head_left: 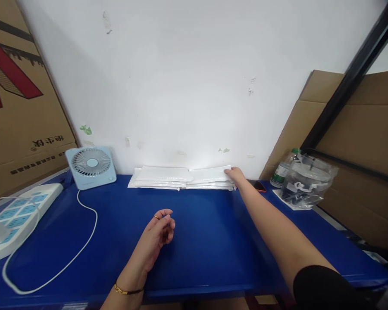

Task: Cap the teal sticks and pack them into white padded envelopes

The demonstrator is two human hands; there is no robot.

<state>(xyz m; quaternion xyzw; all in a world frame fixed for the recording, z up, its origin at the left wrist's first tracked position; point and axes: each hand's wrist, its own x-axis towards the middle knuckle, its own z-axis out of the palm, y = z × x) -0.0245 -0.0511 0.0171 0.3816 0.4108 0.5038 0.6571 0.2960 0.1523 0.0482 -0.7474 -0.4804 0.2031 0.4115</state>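
Fingers of the right hand [235, 174] rest on the right end of a low stack of white plastic bags [181, 178], which lies against the wall at the back of the blue bench [213, 241]; whether they grip it cannot be told. Nearer the front edge, the left hand [157, 237] hovers over bare bench, loosely curled and holding nothing. A small fan [91, 166] stands left of the stack, a phone [258, 185] just right of it.
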